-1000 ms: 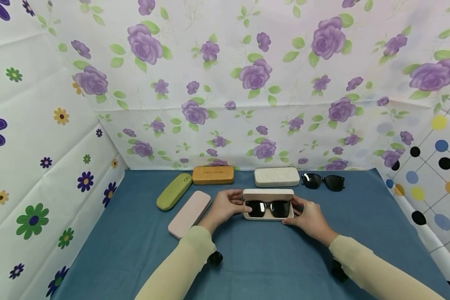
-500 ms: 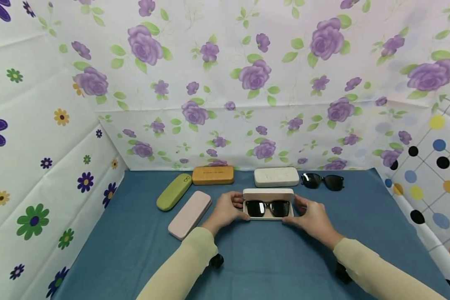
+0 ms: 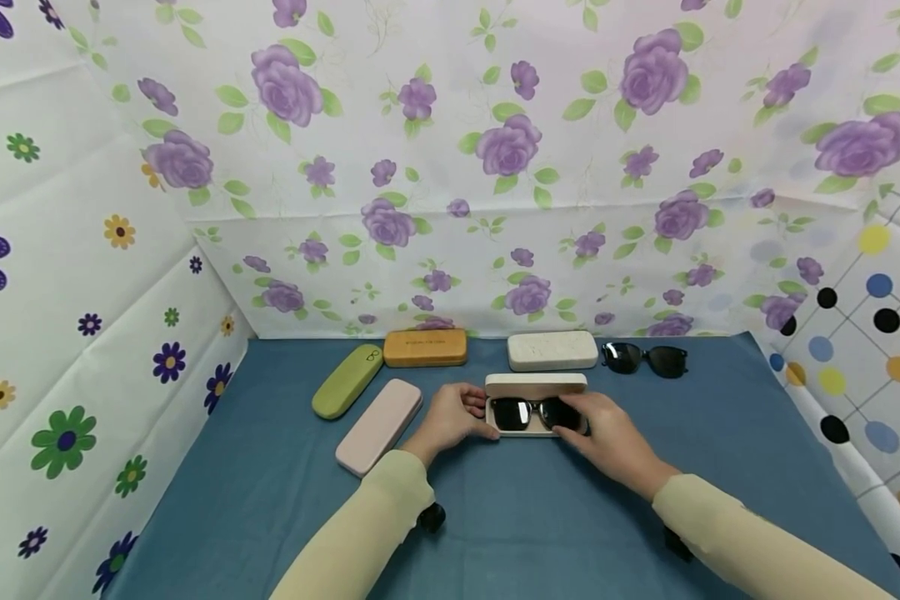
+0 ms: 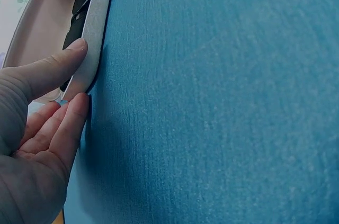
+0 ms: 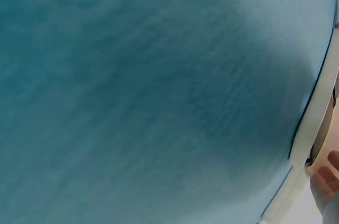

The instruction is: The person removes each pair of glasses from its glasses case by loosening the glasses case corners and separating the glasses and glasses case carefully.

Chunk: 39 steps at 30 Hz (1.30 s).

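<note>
An open white glasses case [image 3: 536, 384] stands mid-table, its lid tilted up at the back. Dark sunglasses [image 3: 512, 414] lie inside it, lenses facing me. My left hand [image 3: 450, 419] grips the case's left end; the left wrist view shows the thumb [image 4: 74, 52] on the front rim and fingers against the end wall. My right hand [image 3: 609, 437] reaches over the right end of the case and pinches the sunglasses around the right lens, which it partly covers. Only fingertips [image 5: 324, 181] of it show in the right wrist view, at the lower right edge.
Behind the case lie a closed white speckled case [image 3: 552, 351] and a second pair of sunglasses [image 3: 645, 359]. To the left are orange [image 3: 425, 348], green [image 3: 347, 382] and pink [image 3: 379, 427] cases, all closed. A flowered cloth wall [image 3: 450, 275] borders the blue table [image 3: 495, 525] at the back.
My right hand has moved left from the case's right end onto the sunglasses. The left thumb has shifted from the left lens down to the case's front rim.
</note>
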{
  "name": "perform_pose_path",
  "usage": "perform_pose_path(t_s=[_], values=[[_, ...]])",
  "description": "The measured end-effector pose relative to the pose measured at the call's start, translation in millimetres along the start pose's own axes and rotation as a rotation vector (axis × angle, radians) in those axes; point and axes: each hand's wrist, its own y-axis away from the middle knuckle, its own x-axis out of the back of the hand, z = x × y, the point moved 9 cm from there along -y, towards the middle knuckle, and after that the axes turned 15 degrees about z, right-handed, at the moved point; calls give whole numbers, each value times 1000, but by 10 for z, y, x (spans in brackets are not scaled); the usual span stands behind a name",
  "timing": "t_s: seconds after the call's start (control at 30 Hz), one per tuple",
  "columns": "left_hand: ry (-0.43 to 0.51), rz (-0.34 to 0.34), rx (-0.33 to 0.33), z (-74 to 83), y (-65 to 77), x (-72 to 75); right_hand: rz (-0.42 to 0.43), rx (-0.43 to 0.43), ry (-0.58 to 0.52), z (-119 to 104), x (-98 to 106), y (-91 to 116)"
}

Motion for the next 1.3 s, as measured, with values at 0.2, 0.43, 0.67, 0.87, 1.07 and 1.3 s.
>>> perform_pose_path(t_s=[0.2, 0.43, 0.67, 0.87, 1.07, 1.3], values=[[-16, 1, -9, -21, -21, -2, -49, 7, 42, -86, -109, -75], [-7, -8, -16, -24, -17, 2, -57, 23, 151, -174, -170, -165], [-12, -13, -5, -45, -19, -8, -58, 25, 211, -231, -203, -231], [-18, -7, -12, -50, -29, -9, -64, 40, 244, -260, -207, -263], [-6, -10, -7, -64, -29, -7, -76, 27, 256, -242, -225, -253], [-10, -9, -6, -70, -30, -4, -78, 44, 280, -248, -240, -239]])
